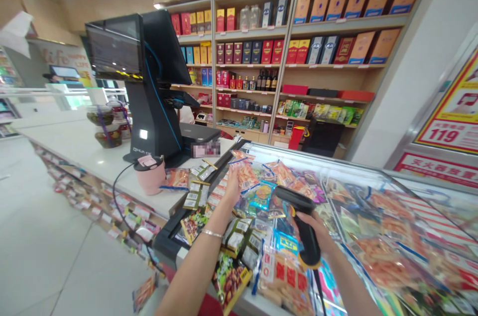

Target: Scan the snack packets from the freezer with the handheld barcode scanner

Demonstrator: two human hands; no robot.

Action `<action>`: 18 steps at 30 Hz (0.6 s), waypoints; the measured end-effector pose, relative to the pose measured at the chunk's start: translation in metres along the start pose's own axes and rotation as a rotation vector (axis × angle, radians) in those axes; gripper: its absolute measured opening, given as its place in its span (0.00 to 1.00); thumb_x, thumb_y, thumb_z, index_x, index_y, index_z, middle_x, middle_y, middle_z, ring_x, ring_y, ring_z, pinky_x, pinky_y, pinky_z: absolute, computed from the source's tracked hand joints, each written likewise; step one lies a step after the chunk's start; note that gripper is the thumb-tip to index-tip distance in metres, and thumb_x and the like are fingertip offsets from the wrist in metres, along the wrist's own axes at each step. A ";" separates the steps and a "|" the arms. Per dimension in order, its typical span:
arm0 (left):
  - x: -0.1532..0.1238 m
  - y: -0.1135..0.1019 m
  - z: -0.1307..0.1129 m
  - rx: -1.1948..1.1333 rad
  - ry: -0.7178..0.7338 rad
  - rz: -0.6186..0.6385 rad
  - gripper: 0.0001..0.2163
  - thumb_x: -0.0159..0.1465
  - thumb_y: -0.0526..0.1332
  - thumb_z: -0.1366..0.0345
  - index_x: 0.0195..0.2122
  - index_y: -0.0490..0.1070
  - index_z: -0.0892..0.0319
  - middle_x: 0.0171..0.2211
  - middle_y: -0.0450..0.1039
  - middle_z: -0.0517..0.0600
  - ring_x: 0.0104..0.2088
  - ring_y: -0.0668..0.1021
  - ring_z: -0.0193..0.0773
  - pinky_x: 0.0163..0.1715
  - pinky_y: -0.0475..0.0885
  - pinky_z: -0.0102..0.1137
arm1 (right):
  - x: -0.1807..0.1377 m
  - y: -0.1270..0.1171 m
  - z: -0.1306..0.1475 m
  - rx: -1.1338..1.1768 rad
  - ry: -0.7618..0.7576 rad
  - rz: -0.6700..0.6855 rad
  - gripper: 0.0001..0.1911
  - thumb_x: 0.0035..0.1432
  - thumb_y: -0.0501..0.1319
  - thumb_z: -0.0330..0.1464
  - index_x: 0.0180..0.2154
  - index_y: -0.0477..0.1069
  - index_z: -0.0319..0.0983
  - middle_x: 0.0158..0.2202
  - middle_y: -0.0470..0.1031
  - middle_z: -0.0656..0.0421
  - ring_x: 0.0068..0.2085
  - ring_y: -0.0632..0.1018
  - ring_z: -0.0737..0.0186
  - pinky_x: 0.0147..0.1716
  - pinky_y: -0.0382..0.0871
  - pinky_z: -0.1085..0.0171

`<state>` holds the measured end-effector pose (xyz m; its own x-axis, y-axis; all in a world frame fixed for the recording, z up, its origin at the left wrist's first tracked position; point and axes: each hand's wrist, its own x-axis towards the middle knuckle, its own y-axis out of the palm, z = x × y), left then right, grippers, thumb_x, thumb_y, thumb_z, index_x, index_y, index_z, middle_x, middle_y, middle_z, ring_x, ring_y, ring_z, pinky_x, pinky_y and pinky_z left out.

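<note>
My right hand [315,229] is wrapped round the grip of a black and yellow barcode scanner [297,200], its head pointing left over the packets. With my left hand [233,185] I hold the edge of a clear snack packet [244,174] with orange-red contents; some fingertips are hidden. A bracelet is on my left wrist. Between my hands lies a blue snack packet [262,195]. Nearer to me are green-backed packets [239,236], a nut packet [230,278] and a large snack bag [284,276] with red lettering.
A black checkout terminal [155,106] and a pink cup [149,176] stand on the white counter [67,141] at left. The glass case [358,171] runs right, with more packets. Shelves [254,64] of boxes and bottles line the back. One packet [145,292] is low at left.
</note>
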<state>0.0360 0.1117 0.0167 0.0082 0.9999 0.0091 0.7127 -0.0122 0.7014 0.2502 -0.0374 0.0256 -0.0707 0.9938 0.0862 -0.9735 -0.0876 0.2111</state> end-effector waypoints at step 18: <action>-0.128 0.159 0.001 0.138 -0.207 0.371 0.33 0.51 0.67 0.64 0.56 0.54 0.52 0.39 0.74 0.49 0.36 0.79 0.39 0.40 0.74 0.37 | -0.106 -0.084 0.104 0.341 -0.242 -0.384 0.12 0.40 0.63 0.40 0.30 0.69 0.42 0.21 0.53 0.61 0.18 0.59 0.66 0.11 0.59 0.65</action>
<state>0.1495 -0.0179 0.1265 0.4107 0.9074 0.0895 0.7222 -0.3837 0.5756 0.3622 -0.1430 0.1000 0.3654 0.9181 0.1538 -0.7914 0.2194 0.5705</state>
